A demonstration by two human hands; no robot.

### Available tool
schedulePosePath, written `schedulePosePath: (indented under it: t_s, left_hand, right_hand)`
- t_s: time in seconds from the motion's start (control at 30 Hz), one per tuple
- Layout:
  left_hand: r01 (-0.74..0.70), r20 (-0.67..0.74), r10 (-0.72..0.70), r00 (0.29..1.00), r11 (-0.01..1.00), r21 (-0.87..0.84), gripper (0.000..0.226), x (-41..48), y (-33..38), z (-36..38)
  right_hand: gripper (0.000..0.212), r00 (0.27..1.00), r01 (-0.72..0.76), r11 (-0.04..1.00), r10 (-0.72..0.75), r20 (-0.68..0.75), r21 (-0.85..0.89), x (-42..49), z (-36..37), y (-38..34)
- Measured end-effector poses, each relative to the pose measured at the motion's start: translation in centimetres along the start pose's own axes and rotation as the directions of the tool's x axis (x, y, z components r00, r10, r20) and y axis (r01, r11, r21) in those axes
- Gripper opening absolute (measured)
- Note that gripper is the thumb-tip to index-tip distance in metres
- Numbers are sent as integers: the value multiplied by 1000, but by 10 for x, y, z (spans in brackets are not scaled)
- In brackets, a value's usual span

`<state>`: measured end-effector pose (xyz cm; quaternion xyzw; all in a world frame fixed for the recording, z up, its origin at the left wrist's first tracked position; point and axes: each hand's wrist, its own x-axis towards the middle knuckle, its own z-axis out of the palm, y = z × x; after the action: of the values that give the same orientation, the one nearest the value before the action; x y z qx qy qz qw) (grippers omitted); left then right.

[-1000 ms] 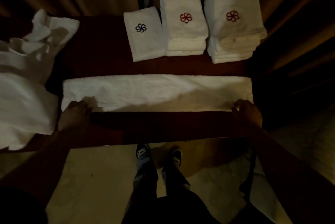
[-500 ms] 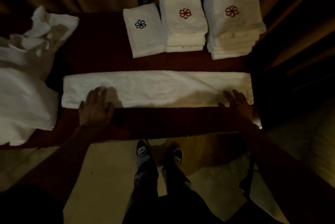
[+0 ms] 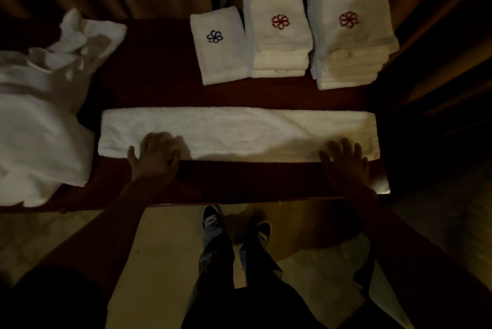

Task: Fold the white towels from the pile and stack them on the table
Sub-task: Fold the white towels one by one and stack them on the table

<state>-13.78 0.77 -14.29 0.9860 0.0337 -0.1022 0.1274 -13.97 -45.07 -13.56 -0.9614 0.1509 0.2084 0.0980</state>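
Observation:
A white towel (image 3: 239,133), folded into a long narrow strip, lies flat across the dark red table (image 3: 159,62). My left hand (image 3: 154,157) rests flat on its near edge towards the left end, fingers spread. My right hand (image 3: 346,162) lies flat on the near edge at the right end, fingers straight. A loose pile of unfolded white towels (image 3: 34,121) covers the table's left side. At the back stand a single folded towel with a blue flower mark (image 3: 219,46) and two stacks with red flower marks (image 3: 279,30) (image 3: 351,33).
The table's near edge (image 3: 266,199) runs just behind my wrists, with pale floor and my shoes (image 3: 237,222) below it. Brown curtains hang behind and to the right of the table. A dark red strip of table lies between the long towel and the stacks.
Both hands went from gripping the towel's near corners to lying flat on its near edge. The left hand has slid rightwards along the strip; the right stays near the right end.

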Motion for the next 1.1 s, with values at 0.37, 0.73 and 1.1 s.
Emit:
schedulePosePath:
  t_s: [0.37, 0.73, 1.1]
  left_hand:
    - [71, 230, -67, 971, 997, -10, 77, -6, 7, 18]
    - [83, -53, -86, 995, 995, -63, 46, 2, -44, -9]
    - [310, -13, -312, 950, 947, -86, 46, 34, -121, -40]
  right_hand:
    - [68, 971, 208, 965, -184, 154, -160, -1, 18, -20]
    - [79, 987, 160, 983, -158, 35, -86, 0, 8, -84]
    - [57, 789, 613, 788, -608, -92, 49, -27, 21, -269]
